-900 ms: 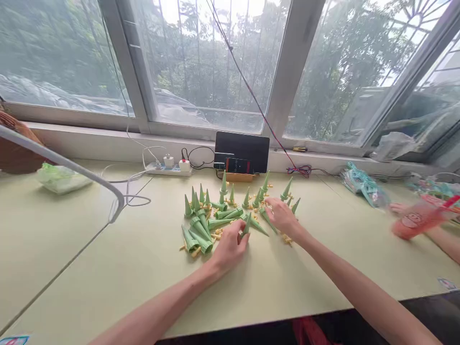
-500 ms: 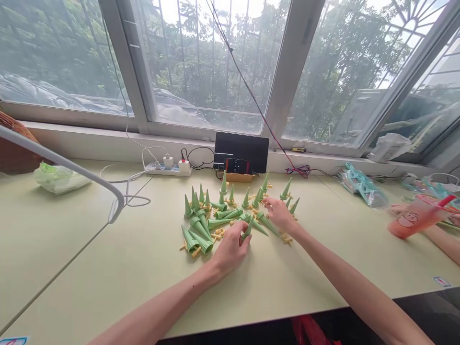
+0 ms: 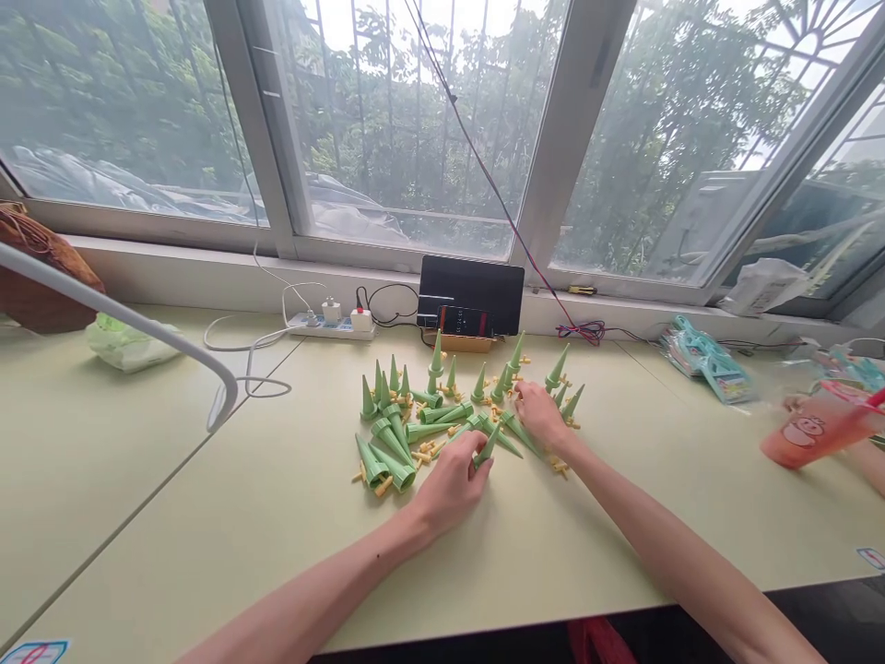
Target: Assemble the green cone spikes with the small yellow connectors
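Note:
My left hand [image 3: 453, 480] is closed around a green plastic cone spike [image 3: 488, 447], its tip pointing up. Beyond it my right hand [image 3: 543, 417] reaches in among the pieces, fingertips bent together by upright cones and small yellow bits; whatever they pinch is hidden. Several green cones stand point up, such as the back one [image 3: 436, 355]. Other cones [image 3: 392, 441] lie on their sides at the left and middle of the group. Small yellow T-shaped connectors [image 3: 423, 454] are scattered between them.
The pale green table [image 3: 228, 535] carries a power strip [image 3: 332, 326], a phone [image 3: 462, 321] before a black tablet [image 3: 501, 286], and a white curved bar [image 3: 222, 397]. Right: teal packets [image 3: 709, 360], a red drink cup [image 3: 806, 433], another person's hand partly behind it.
The view has shifted slightly, moving the scene a little right. My left hand still holds the cone. My right hand stays at the same cluster. The other person's hand has moved behind the cup.

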Demonstrator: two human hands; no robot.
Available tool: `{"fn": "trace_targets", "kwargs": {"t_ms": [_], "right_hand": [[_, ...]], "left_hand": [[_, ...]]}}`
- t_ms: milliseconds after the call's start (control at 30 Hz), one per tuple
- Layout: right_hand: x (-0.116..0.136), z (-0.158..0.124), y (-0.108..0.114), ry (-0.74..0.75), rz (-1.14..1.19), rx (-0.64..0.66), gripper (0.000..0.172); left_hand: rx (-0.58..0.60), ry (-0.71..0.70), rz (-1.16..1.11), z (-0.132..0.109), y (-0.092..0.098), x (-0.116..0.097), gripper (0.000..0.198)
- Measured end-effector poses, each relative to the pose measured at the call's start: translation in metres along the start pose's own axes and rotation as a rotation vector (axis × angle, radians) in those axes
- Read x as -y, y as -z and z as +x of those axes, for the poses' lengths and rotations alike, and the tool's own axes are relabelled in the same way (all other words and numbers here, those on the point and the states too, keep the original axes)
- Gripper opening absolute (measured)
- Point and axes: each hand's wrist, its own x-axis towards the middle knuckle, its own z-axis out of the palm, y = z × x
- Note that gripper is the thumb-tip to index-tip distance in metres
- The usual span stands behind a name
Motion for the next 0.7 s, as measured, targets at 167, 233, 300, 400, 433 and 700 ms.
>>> {"fn": "trace_targets", "kwargs": {"t_ms": [167,233,300,400,433,700], "right_hand": [[0.003,-0.005,0.002,0.040,0.038,-0.020,0.022],[0.007,-0.011,0.006,0.064,0.072,-0.061,0.023],[0.014,-0.020,0.010,0.168,0.199,-0.193,0.022],[0.027,-0.040,0.010,0.395,0.461,-0.408,0.017],[0.031,-0.047,0.008,0.457,0.524,-0.444,0.018],[0.050,-0.090,-0.014,0.514,0.847,-0.349,0.018]], "left_hand": [[0.003,0.028,-0.027,-0.001,0.002,-0.002,0.002],[-0.010,0.065,-0.059,-0.001,0.004,-0.004,0.004],[-0.037,0.109,-0.129,-0.001,0.006,-0.006,0.006],[-0.099,0.168,-0.277,0.000,0.009,-0.010,0.012],[-0.121,0.186,-0.325,0.001,0.009,-0.011,0.015],[-0.187,0.253,-0.499,0.002,0.014,-0.014,0.027]]}}
